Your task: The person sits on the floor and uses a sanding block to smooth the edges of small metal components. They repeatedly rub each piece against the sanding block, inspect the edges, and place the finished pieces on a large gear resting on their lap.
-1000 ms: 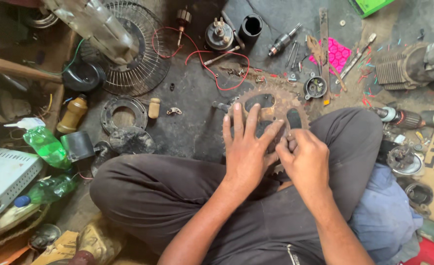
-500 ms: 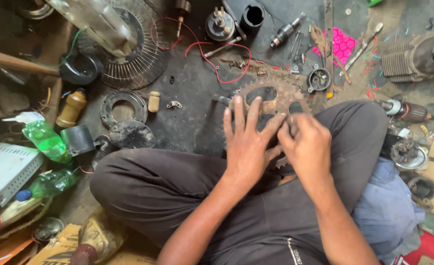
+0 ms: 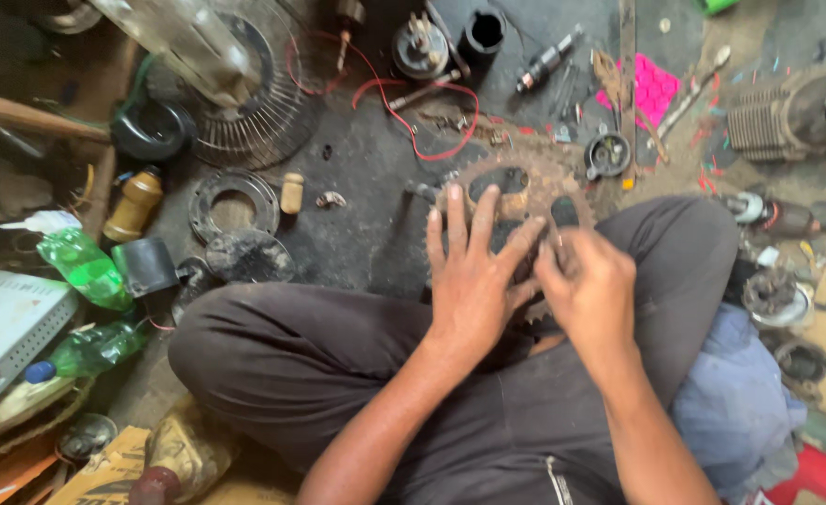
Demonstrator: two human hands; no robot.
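head view looks down on a person sitting cross-legged on a dark, oily floor (image 3: 357, 234), with a rusty toothed sprocket (image 3: 516, 187) resting on the lap, its far edge pointing to twelve o'clock. left hand (image 3: 474, 271) lies flat on the sprocket's face, fingers spread and released, pressing down rather than gripping. right hand (image 3: 588, 295) sits at three o'clock of the left, touching it, fingers curled tight at the disc's centre; whatever small part they pinch is hidden, so i cannot tell what it is. to do this well, i judge the flat palm should keep the disc from rocking while the right fingertips work, staying off the teeth. at ten o'clock lies a fan guard (image 3: 244, 103), a red wire (image 3: 413, 117) at twelve, green bottles (image 3: 81, 266) at nine.
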